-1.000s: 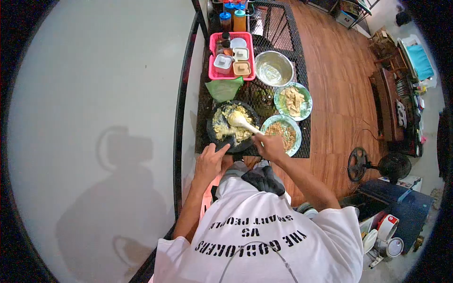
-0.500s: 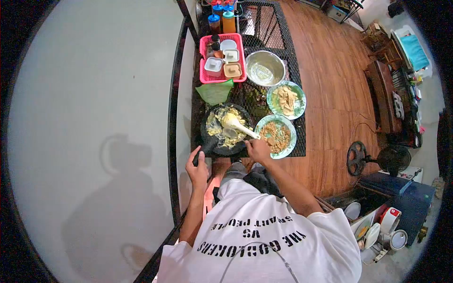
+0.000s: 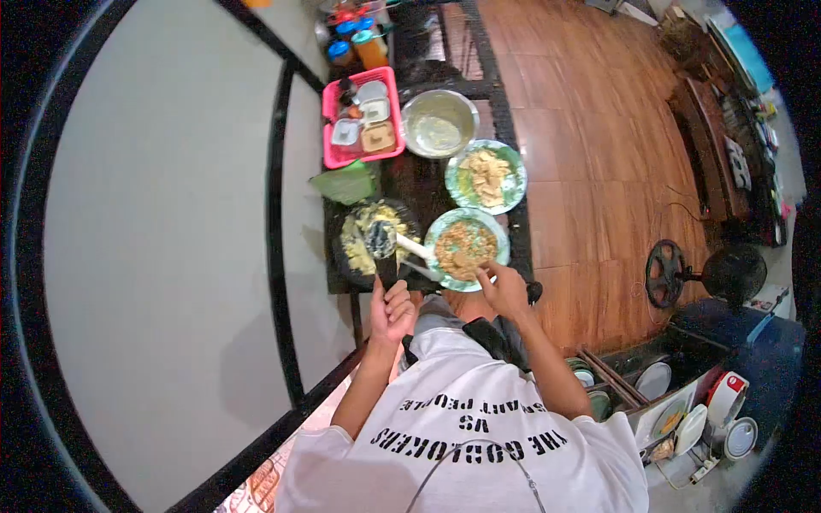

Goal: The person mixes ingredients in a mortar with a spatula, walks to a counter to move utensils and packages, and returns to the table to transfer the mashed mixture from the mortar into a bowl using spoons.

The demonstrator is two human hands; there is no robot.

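My left hand (image 3: 392, 312) is closed round the dark handle of a utensil (image 3: 386, 270) that points away from me over the black pan (image 3: 344, 263). Its far end looks smeared with white. Chunks of yellowish food (image 3: 352, 232) lie in the pan. A white ladle (image 3: 414, 247) rests across the pan's right side, its handle reaching toward the near plate (image 3: 502, 250) of brown crumbly food (image 3: 463, 244). Over that plate's near right rim is my right hand (image 3: 505, 289), thumb and fingers drawn together. What lies between them, if anything, is too small to make out.
A second plate (image 3: 520, 190) holds pale flat pieces. Behind it stands a metal bowl (image 3: 440, 96). Left of the bowl is a pink basket (image 3: 399, 115) of containers, with a green leaf (image 3: 346, 183) before it. Bottles (image 3: 369, 51) stand at the back. The wall is on the left.
My left hand has moved right and closed round the dark handle. My right hand has left the ladle area and moved right to the near plate. The camera view has shifted.
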